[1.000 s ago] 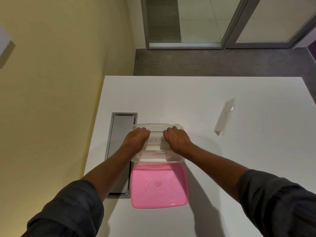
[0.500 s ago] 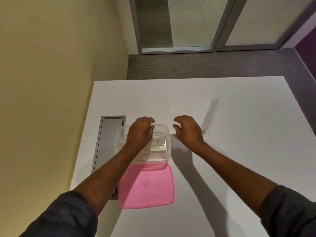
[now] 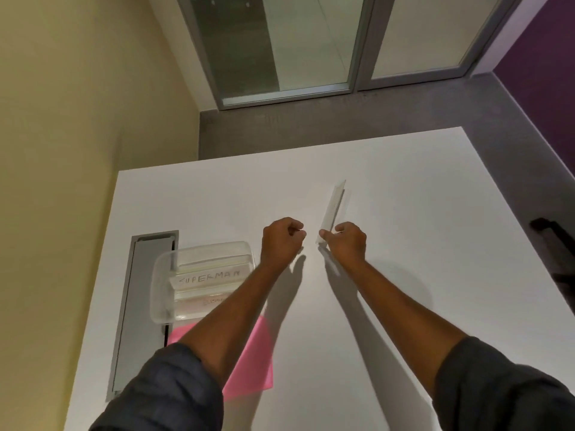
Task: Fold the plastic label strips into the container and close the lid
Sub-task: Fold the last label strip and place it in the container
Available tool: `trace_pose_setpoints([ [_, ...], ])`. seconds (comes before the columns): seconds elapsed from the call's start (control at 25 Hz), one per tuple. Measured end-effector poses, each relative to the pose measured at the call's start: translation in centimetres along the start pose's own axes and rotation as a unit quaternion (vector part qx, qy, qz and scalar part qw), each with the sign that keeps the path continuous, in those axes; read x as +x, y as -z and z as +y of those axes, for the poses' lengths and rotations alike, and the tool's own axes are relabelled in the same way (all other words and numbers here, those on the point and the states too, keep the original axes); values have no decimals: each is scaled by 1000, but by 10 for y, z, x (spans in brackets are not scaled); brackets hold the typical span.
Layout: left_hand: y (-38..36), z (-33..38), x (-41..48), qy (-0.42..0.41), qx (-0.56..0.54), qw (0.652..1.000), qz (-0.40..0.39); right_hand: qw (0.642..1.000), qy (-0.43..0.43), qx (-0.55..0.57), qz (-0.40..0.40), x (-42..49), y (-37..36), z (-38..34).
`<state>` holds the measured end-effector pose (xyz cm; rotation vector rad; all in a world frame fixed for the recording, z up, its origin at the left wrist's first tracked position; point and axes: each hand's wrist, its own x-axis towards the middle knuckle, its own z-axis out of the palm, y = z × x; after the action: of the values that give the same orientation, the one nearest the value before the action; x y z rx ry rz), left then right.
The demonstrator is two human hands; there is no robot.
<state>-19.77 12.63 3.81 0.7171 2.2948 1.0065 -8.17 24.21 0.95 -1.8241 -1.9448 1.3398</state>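
I see my right hand (image 3: 348,241) pinching a clear label strip (image 3: 333,209); left hand (image 3: 281,241) loosely curled, empty. In the container (image 3: 202,281), a label (image 3: 210,279) reads "SUPERMAN".

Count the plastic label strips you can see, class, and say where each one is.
3 visible: the SUPERMAN strip and a second strip nearer the camera, both in the clear container; a third strip on the table, its end at the right hand. More may be hidden in the container.
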Motion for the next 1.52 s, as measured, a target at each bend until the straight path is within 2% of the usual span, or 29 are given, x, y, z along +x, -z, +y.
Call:
trace_pose_setpoints([
  [0.32, -62, -5, 35, 105, 0, 994, -40, 988, -79, 121, -50, 27, -14, 21],
  [0.64, -88, -10, 67, 90, -6, 992, -92, 975, -128, 164, -73, 39, -5, 35],
  [0.96, -108, 6, 72, 78, -17, 990, -120, 966, -108, 200, -125, 45, 30, 54],
  [1.08, -118, 20, 62, 56, 0, 994, -93, 975, -71, 159, -136, 50, 50, 64],
  [1.2, -128, 25, 51, 32, 38, 996, -77, 995, -13, 46, -84, 62, 76, 72],
  [1.32, -135, 28, 44, 12, 96, 993, -73, 996, 78, -21, -43, 81, 97, 85],
  [1.4, -139, 27, 40, -22, 139, 987, -72, 979, 175, -103, -31, 93, 104, 91],
  [1.52, -139, 22, 35, -74, 204, 974, -73, 908, 318, -273, -10, 110, 111, 86],
])
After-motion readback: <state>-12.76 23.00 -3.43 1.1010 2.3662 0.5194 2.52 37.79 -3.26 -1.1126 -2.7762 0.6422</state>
